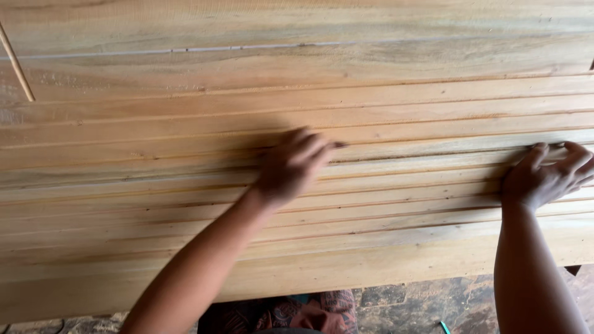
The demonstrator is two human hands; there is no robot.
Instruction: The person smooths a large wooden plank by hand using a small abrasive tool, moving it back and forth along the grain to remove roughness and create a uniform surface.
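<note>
handling: both hands lie on a stack of long pale wooden planks (pixel 371 124) whose stepped edges run across the whole view.
left hand: the left hand (pixel 291 166) is blurred, palm down on the plank edges near the middle of the stack, fingers loosely spread and flat; it clamps on nothing that can be seen.
right hand: the right hand (pixel 547 176) rests at the right side, fingers (pixel 539 150) curled over the lip of one plank edge, thumb apart from them; whether it truly grips that plank or only presses on it cannot be told.
where the planks are: stacked close, each edge touching the next, filling the upper and middle view; the nearest broad plank (pixel 93 284) sits lowest, above the floor.
done so far: judging by how they lie, the planks are already gathered and roughly lined up in even steps.
left to do: no plank is lifted or pulled free; the hands look to be at feeling or squaring the edges.
below: a dark stone floor (pixel 421 306) and patterned cloth (pixel 322 309) show under the stack.
</note>
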